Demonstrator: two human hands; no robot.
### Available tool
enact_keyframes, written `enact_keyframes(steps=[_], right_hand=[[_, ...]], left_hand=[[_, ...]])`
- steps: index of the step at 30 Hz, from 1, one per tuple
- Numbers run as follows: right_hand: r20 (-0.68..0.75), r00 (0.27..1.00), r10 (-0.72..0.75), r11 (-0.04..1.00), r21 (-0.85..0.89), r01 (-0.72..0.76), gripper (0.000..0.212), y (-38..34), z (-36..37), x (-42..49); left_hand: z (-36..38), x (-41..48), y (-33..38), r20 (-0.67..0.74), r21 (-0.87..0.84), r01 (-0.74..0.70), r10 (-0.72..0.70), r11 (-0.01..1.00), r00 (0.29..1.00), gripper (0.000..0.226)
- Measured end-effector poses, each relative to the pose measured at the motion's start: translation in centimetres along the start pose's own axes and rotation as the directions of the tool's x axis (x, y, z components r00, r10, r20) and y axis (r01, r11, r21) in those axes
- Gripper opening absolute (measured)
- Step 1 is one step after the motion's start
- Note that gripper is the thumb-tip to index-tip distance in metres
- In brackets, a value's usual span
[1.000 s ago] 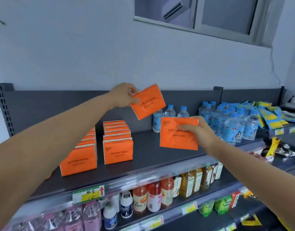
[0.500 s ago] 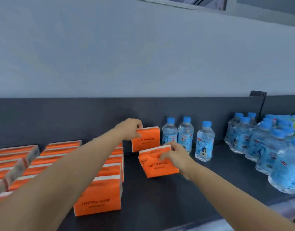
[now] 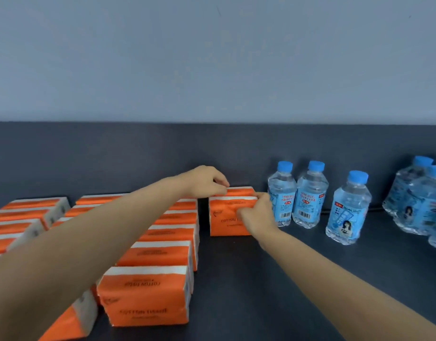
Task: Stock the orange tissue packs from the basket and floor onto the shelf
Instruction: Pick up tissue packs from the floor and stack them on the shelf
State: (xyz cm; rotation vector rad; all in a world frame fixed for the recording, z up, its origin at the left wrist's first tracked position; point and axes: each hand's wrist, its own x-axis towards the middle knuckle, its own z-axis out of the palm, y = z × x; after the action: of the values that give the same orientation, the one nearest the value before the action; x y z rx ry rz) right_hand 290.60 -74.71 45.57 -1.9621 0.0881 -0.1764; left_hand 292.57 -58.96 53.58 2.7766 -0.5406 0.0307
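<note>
Two orange tissue packs stand upright, one behind the other, at the back of the dark shelf (image 3: 273, 286). My left hand (image 3: 207, 180) pinches the top edge of the rear pack (image 3: 239, 192), which touches the shelf's back panel. My right hand (image 3: 257, 215) grips the right side of the front pack (image 3: 224, 220), pressed against the rear one. To the left run two rows of orange tissue packs, the nearer row (image 3: 162, 254) stretching from the back to the front, the other row (image 3: 20, 220) partly hidden by my left forearm.
Three small water bottles (image 3: 310, 195) with blue caps stand just right of the two packs, the closest almost touching my right hand. More water bottles (image 3: 421, 200) cluster at the far right. A bare strip of shelf lies in front of the two packs.
Both packs came down from the air to the shelf's back. The left one reached the back panel first; the right one now stands upright against it. The camera moved closer.
</note>
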Motion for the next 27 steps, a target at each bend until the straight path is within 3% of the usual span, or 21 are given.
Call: enact_keyframes(steps=[3,7,14,18,22,27], right_hand=[[-0.033,0.999,0.0,1.0,0.025,0.001,0.062,-0.3,0.8,-0.2],[-0.036,0.996,-0.08,0.997,0.005,0.08,0.091,-0.4,0.9,-1.1],[0.021,0.966,-0.258,0.934,-0.252,0.255,0.072,-1.1,-1.2,-4.2],[0.104,0.969,-0.225,0.915,-0.318,0.247,0.06,-1.8,-3.8,-7.3],[0.141,0.971,-0.192,0.85,-0.471,0.236,0.048,-2.2,-7.2,-11.8],[0.015,0.984,-0.175,0.813,-0.562,0.153,0.038,-1.7,-11.0,-19.2]], left_hand=[[0.2,-0.5,-0.2,0.111,0.108,-0.044,0.032,0.993,0.993,0.064],[1.1,-0.5,-0.4,0.067,0.14,-0.057,0.047,0.989,0.997,0.066],[2.0,-1.1,0.4,0.044,0.194,-0.023,0.014,0.981,0.999,0.065],[1.1,-2.7,1.4,0.035,0.22,-0.022,0.015,0.975,0.999,0.073],[-0.5,-5.6,4.2,-0.015,0.197,-0.134,0.14,0.971,0.99,0.063],[0.4,-11.7,9.7,-0.144,0.106,-0.341,0.354,0.934,0.924,0.05]])
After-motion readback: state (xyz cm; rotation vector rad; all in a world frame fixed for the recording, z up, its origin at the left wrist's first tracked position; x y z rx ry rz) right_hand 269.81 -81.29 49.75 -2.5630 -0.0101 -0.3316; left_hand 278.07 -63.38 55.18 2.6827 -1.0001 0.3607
